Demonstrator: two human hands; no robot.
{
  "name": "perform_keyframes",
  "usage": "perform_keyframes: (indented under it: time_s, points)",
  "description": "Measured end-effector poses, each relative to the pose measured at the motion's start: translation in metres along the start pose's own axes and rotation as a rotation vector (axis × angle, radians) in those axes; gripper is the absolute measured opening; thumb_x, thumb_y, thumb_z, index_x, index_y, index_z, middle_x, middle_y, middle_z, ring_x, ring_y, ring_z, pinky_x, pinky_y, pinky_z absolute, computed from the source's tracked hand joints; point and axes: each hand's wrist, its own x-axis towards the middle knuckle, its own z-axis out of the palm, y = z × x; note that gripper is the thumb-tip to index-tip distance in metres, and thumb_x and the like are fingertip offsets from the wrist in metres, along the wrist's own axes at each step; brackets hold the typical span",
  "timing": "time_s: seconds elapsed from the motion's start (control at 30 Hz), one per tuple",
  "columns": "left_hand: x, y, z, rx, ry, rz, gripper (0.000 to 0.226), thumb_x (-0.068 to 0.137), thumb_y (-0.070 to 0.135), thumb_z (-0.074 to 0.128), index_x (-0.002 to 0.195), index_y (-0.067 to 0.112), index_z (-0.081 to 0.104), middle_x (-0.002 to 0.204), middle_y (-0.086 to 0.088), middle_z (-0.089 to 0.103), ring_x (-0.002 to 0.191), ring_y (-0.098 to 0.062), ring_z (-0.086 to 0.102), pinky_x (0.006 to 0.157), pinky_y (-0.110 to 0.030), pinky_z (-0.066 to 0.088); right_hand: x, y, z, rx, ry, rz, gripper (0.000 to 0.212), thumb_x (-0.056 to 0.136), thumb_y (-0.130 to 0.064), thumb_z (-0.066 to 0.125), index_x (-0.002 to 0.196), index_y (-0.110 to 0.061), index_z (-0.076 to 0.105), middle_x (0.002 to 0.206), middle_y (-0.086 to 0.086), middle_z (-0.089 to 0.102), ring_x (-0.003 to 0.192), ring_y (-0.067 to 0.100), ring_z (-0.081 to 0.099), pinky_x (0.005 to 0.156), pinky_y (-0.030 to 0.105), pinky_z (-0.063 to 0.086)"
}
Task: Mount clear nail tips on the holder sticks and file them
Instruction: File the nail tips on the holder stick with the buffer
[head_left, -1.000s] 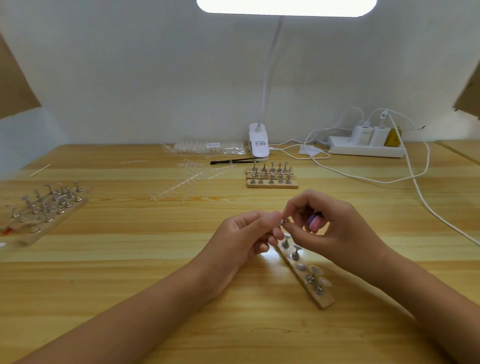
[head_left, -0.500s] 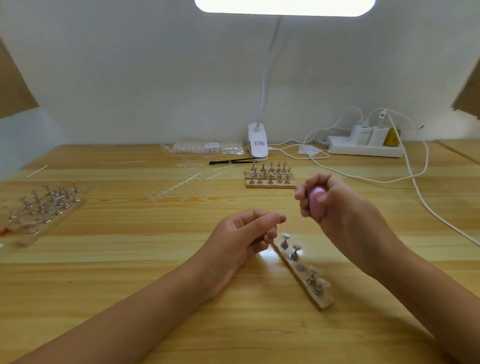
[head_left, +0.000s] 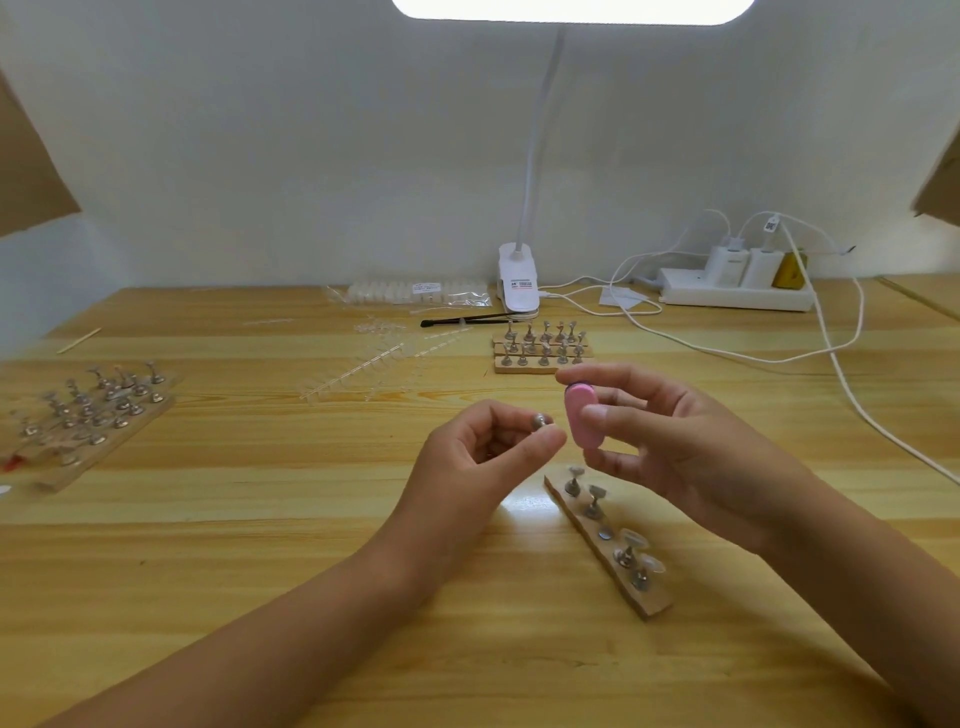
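Observation:
My left hand (head_left: 483, 457) pinches a small metal holder stick (head_left: 540, 420) between thumb and forefinger, above the table. Just right of it, my right hand (head_left: 670, 441) holds a small pink nail file (head_left: 583, 420) upright between thumb and fingers, close to the stick but not touching it. Below the hands lies a wooden base strip (head_left: 649, 597) with several holder sticks standing on it, some carrying clear nail tips (head_left: 636, 538). Whether the stick in my left hand carries a tip I cannot tell.
Another wooden base with sticks (head_left: 543, 345) stands farther back. A board of more sticks (head_left: 88, 410) lies at the left. Clear tip strips (head_left: 374, 364), a tip packet (head_left: 415, 293), a black brush (head_left: 462, 321), the lamp clamp (head_left: 517, 283), and a power strip (head_left: 737, 293) with cables are behind.
My right hand pulled away from the left hand's stick, rose, and turned the pink file into view. My left hand turned slightly, showing the stick's metal end.

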Motion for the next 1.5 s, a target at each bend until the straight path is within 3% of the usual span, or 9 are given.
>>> perform_keyframes:
  time_s: [0.2,0.47,0.6,0.73,0.87,1.03,1.2,1.37,1.5]
  points:
    - [-0.001,0.001,0.001,0.018,-0.014,-0.003,0.027,0.076,0.042,0.077,0.095,0.023,0.074,0.099,-0.01,0.073,0.099,-0.025,0.068,0.09,-0.024,0.053,-0.001,0.0,0.005,-0.056,-0.028,-0.051,0.032,0.086,-0.02,0.06,0.115,-0.025,0.073,0.118,-0.002,0.07,0.11,0.013,0.066,0.084,0.026,0.055]
    - [-0.001,0.001,0.002,0.025,-0.033,-0.022,0.027,0.075,0.041,0.077,0.095,0.022,0.074,0.101,-0.011,0.073,0.099,-0.026,0.068,0.088,-0.025,0.054,-0.002,-0.005,-0.001,-0.112,-0.09,-0.041,0.031,0.08,-0.021,0.071,0.11,-0.023,0.072,0.1,0.001,0.071,0.096,0.018,0.07,0.081,0.028,0.056]
    - [-0.002,0.001,0.004,0.022,-0.069,-0.016,0.025,0.073,0.039,0.078,0.09,0.022,0.074,0.095,-0.008,0.073,0.086,-0.012,0.068,0.08,-0.018,0.054,-0.001,-0.004,-0.003,-0.051,-0.008,-0.108,0.029,0.079,-0.017,0.071,0.108,-0.02,0.071,0.094,0.001,0.069,0.091,0.02,0.071,0.082,0.031,0.057]
    - [-0.003,0.0,0.006,0.02,-0.089,0.0,0.026,0.073,0.042,0.079,0.089,0.022,0.074,0.092,-0.012,0.072,0.082,-0.009,0.065,0.076,-0.017,0.052,-0.002,-0.008,-0.007,-0.092,-0.104,-0.034,0.031,0.079,-0.019,0.072,0.109,-0.02,0.07,0.098,0.002,0.07,0.095,0.021,0.071,0.083,0.033,0.057]
    - [-0.002,0.002,0.003,0.015,-0.082,0.001,0.016,0.073,0.043,0.076,0.084,0.031,0.074,0.085,0.003,0.073,0.079,-0.003,0.065,0.07,-0.011,0.048,-0.003,-0.009,-0.009,-0.187,-0.161,0.023,0.034,0.08,-0.025,0.072,0.114,-0.023,0.07,0.105,0.003,0.07,0.097,0.023,0.07,0.081,0.03,0.057]
    - [-0.001,0.001,0.001,0.038,-0.103,-0.019,0.024,0.072,0.048,0.074,0.083,0.028,0.073,0.075,0.014,0.07,0.068,0.005,0.061,0.064,-0.008,0.045,-0.002,-0.006,-0.007,-0.195,-0.111,-0.03,0.036,0.079,-0.029,0.072,0.115,-0.025,0.071,0.104,0.0,0.071,0.1,0.019,0.07,0.081,0.028,0.056]
    - [0.001,0.001,0.0,0.068,-0.124,-0.049,0.019,0.077,0.051,0.076,0.079,0.033,0.073,0.065,0.019,0.061,0.061,0.004,0.052,0.061,-0.009,0.043,-0.002,-0.006,-0.006,-0.204,-0.117,-0.019,0.035,0.079,-0.029,0.072,0.114,-0.026,0.071,0.103,-0.001,0.071,0.098,0.017,0.07,0.08,0.026,0.056]
    - [0.004,0.002,-0.001,0.008,-0.075,-0.092,0.025,0.069,0.058,0.074,0.079,0.034,0.075,0.066,0.017,0.059,0.062,0.001,0.052,0.067,-0.015,0.046,-0.003,-0.006,-0.004,-0.194,-0.151,0.028,0.031,0.082,-0.023,0.07,0.113,-0.025,0.072,0.103,0.002,0.071,0.093,0.019,0.071,0.079,0.027,0.057]
    - [0.004,0.002,-0.002,0.018,-0.094,-0.099,0.017,0.072,0.051,0.075,0.075,0.035,0.074,0.065,0.018,0.059,0.062,0.002,0.051,0.067,-0.015,0.045,-0.002,-0.005,-0.004,-0.16,-0.105,0.001,0.031,0.078,-0.023,0.073,0.11,-0.022,0.073,0.102,0.003,0.073,0.097,0.022,0.071,0.081,0.03,0.058]
